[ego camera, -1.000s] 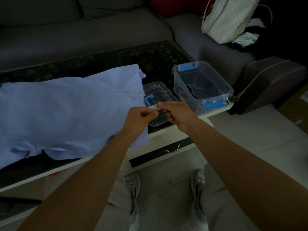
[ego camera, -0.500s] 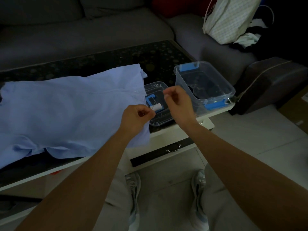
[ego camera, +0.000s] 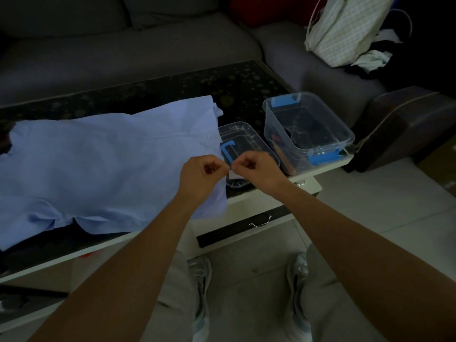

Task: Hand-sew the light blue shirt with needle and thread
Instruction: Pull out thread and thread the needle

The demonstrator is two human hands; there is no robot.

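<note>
At the 3 o'clock edge of the light blue shirt (ego camera: 98, 169), spread on the coffee table (ego camera: 246, 80), the left hand (ego camera: 203, 174) and right hand (ego camera: 256, 169) meet fingertip to fingertip, seemingly both pinching thread too fine to see, so I'd keep it short, taut and steady.

Table (ego camera: 246, 90) with dark patterned top and white edge, clear box (ego camera: 276, 129) at right corner, lid (ego camera: 246, 137) just left of box, shirt (ego camera: 98, 169) spread further left.
</note>
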